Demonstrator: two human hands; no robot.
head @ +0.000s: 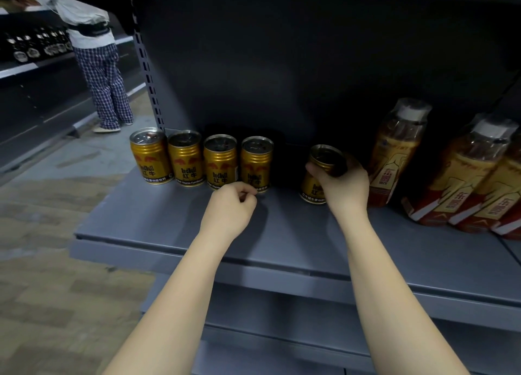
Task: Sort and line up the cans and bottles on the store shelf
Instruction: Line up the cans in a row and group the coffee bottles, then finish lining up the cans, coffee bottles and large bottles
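Several gold Red Bull cans point(186, 160) stand upright in a row along the left of the grey shelf point(169, 228). My right hand point(342, 187) grips one more gold can point(314, 187) around its upper body, a gap to the right of the row; the can leans slightly and its base is at the shelf. My left hand point(232, 208) is curled into a loose fist just in front of the rightmost can in the row point(256, 163), holding nothing. Amber drink bottles with red labels point(394, 154) stand to the right of the held can.
More of the same bottles point(473, 183) crowd the shelf's right end, leaning. A dark back panel point(282, 64) closes the shelf behind. Another person in checked trousers point(104, 73) stands at a neighbouring shelf on the far left. A lower shelf point(310, 332) sits below.
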